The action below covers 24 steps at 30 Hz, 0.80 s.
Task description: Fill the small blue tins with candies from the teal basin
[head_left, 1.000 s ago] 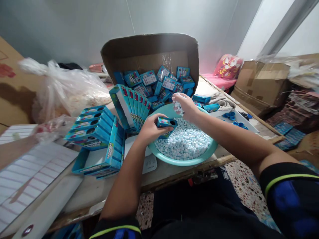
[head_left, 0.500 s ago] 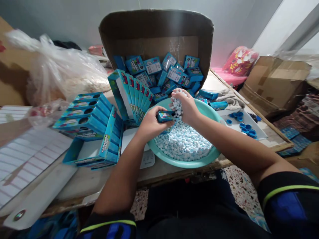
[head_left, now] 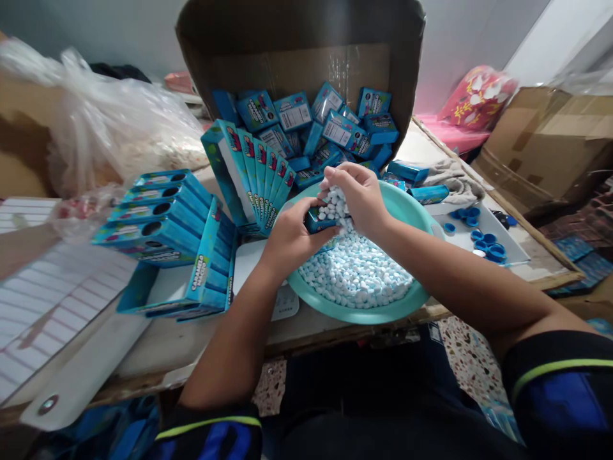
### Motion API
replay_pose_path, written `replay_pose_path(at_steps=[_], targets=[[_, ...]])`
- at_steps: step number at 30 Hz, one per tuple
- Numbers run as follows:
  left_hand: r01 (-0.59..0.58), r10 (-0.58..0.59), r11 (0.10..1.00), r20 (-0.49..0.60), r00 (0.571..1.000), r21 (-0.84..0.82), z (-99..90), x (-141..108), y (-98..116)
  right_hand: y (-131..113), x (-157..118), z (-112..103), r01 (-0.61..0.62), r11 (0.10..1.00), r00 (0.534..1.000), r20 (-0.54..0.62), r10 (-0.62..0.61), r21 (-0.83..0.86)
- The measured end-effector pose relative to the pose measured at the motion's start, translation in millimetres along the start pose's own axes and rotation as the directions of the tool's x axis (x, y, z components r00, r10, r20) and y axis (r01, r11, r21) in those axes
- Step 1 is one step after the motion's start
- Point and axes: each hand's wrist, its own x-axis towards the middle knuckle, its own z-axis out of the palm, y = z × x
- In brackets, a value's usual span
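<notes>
"Over the round turquoise plastic basin [head_left: 364, 315], holding what?"
"Gripping a small blue cardboard box [head_left: 318, 223] in the curled left hand [head_left: 291, 237]."
"With the right hand [head_left: 363, 197]?"
"Cupping white and pale-blue pellets [head_left: 335, 203], half closed, at the box's top."

Illumination is moderate to dim, cool in tone, and appears to fall from above. The white candies [head_left: 359, 278] read brightest; the upper interior of the carton [head_left: 301, 70] falls into deep shadow, with thin glare streaks on its clear tape [head_left: 345, 62]. A pink cast tints the wall [head_left: 445, 54] beyond the tabletop's [head_left: 167, 345] far right edge. The dark shirt [head_left: 393, 415] loses detail. Wide-angle distortion bows the carton and stretches objects toward the frame edges. Softness affects the striped paper [head_left: 62, 306] left and fabric [head_left: 579, 207] right; central print is partly legible.
</notes>
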Motion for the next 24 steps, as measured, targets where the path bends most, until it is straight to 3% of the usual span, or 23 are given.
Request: replay_pose_path(at_steps=[10,15,20,24], targets=[[0.104,-0.09,0.986,0.109,0.99,-0.129,-2.6,4.6,1.5,-3.5,0.9,0.4,-0.002,0.998,1.0,-0.02,0.001,-0.067],[0.058,-0.053,0.992,0.053,0.997,-0.109,-1.9,5.6,0.1,-4.7,0.0,3.1,0.036,0.997,0.999,-0.003,-0.036,-0.066],[0.161,-0.131,0.959,0.137,0.982,-0.234,-1.6,7.4,-7.1,-2.4,0.0,0.7,0.072,0.986,0.995,0.081,-0.06,-0.15],[0.206,-0.14,0.898,0.192,0.971,-0.389,-2.0,7.1,-9.1,-1.9,-1.2,-3.7,0.14,0.963,0.973,0.214,-0.091,-0.229]])
